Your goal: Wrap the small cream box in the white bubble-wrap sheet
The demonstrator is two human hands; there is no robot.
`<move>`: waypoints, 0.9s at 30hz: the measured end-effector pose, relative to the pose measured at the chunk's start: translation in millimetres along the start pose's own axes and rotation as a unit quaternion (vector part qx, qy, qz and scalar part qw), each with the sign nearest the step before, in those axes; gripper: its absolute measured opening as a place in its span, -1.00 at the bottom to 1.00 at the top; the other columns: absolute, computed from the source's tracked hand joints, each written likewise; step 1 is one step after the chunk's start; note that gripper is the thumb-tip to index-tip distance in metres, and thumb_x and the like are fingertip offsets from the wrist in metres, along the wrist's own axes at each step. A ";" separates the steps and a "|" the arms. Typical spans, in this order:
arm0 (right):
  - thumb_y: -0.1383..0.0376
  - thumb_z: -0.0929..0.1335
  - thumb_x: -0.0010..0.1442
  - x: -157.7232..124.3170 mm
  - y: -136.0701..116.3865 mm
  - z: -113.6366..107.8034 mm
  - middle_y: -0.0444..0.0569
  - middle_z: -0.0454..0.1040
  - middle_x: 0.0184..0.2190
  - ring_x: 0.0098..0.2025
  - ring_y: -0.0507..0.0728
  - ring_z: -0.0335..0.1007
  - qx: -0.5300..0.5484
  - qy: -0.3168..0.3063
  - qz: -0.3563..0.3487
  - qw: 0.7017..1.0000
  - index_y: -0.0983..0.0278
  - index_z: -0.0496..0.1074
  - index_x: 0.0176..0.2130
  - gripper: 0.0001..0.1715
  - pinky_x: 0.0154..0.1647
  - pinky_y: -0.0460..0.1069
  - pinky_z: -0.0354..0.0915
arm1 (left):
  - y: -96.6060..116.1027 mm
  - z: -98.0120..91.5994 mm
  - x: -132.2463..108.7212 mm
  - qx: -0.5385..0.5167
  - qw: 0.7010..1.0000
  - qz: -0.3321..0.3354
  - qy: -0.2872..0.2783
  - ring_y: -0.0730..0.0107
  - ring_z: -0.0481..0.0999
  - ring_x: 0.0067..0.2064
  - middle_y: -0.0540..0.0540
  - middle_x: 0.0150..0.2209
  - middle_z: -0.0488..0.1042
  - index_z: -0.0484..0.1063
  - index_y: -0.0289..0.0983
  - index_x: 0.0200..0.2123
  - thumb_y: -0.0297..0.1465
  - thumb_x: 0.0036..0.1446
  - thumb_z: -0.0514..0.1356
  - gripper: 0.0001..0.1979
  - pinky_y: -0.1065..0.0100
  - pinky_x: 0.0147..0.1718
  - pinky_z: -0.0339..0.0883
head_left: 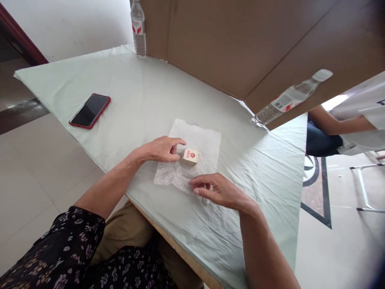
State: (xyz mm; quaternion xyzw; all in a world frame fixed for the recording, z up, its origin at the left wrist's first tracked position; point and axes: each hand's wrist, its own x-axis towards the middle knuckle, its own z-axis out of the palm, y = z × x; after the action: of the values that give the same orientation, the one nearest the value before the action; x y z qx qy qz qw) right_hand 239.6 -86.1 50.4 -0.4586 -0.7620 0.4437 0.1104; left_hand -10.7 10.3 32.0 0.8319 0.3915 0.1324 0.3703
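Observation:
A small cream box [190, 156] with a red label on top sits on a sheet of bubble wrap [207, 140], which lies flat on the cloth-covered table. My left hand [164, 149] is just left of the box, its index finger and thumb apart beside the box's left side; whether a fingertip touches it I cannot tell. Over the near right edge of the wrap is my right hand [216, 188], fingers loosely bent and apart, with nothing in it.
A phone in a red case [90, 110] lies at the left. One plastic bottle [138, 32] stands at the back, and another bottle [285, 98] leans by the brown cardboard panel [216, 44]. Beyond the panel, at the right, sits another person [355, 116].

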 end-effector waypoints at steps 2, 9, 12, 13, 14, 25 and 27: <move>0.16 0.36 0.23 -0.1 2.5 0.7 -0.10 0.62 -0.40 -0.41 0.10 0.46 -0.015 0.117 0.013 0.993 0.17 0.60 -0.22 -0.77 -0.34 0.00 0.35 | -2.1 2.2 1.0 0.044 0.999 0.022 -0.001 0.28 0.49 -0.28 -0.05 -0.31 0.53 0.39 -0.27 0.19 -0.40 -0.05 0.19 -0.36 0.30 -0.24 0.31; 0.13 0.44 0.11 39.2 14.6 12.6 0.21 0.47 0.14 0.12 0.33 0.43 -0.140 0.303 -0.040 0.942 0.25 0.39 0.15 -0.36 0.05 0.25 0.39 | -18.6 8.3 1.4 0.097 0.988 0.121 0.004 -0.13 0.14 0.35 -0.27 0.31 0.25 0.10 -0.19 0.36 -0.04 -0.07 0.36 -0.03 -0.04 0.30 -0.01; 0.17 0.41 0.14 46.7 20.8 14.7 0.18 0.54 0.05 0.08 0.32 0.47 -0.138 0.300 -0.042 0.943 0.25 0.43 0.09 -0.47 0.10 0.28 0.36 | -25.1 11.8 2.5 0.110 0.988 0.100 -0.032 -0.20 0.02 0.42 -0.31 0.36 0.17 0.03 -0.19 0.40 0.04 -0.12 0.38 0.08 -0.08 0.34 -0.10; 0.16 0.41 0.15 43.7 23.4 11.4 0.16 0.55 0.03 0.05 0.31 0.48 -0.127 0.319 -0.037 0.939 0.24 0.44 0.07 -0.50 0.09 0.27 0.36 | -26.0 12.3 2.9 0.114 0.988 0.098 -0.040 -0.20 -0.01 0.43 -0.33 0.38 0.14 0.01 -0.20 0.40 0.04 -0.11 0.37 0.09 -0.09 0.34 -0.12; 0.14 0.41 0.14 38.2 26.8 5.9 0.15 0.55 0.04 0.04 0.30 0.48 -0.113 0.350 -0.025 0.930 0.23 0.44 0.07 -0.49 0.07 0.26 0.37 | -26.3 12.5 3.2 0.116 0.987 0.098 -0.046 -0.20 -0.03 0.44 -0.34 0.39 0.12 0.00 -0.22 0.41 0.04 -0.10 0.37 0.09 -0.09 0.35 -0.14; 0.06 0.44 0.01 -25.7 82.9 -31.7 0.24 0.47 0.10 0.09 0.42 0.41 -0.158 0.476 0.183 0.846 0.28 0.37 0.16 -0.23 0.04 0.38 0.34 | -20.7 6.9 1.5 0.150 0.984 0.074 -0.062 -0.13 -0.24 0.49 -0.33 0.48 -0.13 -0.14 -0.22 0.44 -0.01 0.02 0.33 0.08 -0.07 0.38 -0.28; 0.04 0.41 0.10 -20.0 66.1 -19.8 0.25 0.37 0.21 0.25 0.44 0.27 -0.209 0.522 0.111 0.819 0.27 0.33 0.20 -0.26 0.15 0.41 0.26 | -20.2 6.4 1.3 0.159 0.983 0.073 -0.052 -0.14 -0.28 0.50 -0.32 0.49 -0.19 -0.13 -0.20 0.44 -0.03 0.02 0.34 0.06 -0.08 0.38 -0.30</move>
State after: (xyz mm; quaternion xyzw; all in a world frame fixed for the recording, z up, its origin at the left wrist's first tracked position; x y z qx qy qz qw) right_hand 301.8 -78.4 15.3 -0.7152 -0.6083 -0.0225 0.3434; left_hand -17.8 16.4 12.9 0.9124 0.3260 0.0513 0.2422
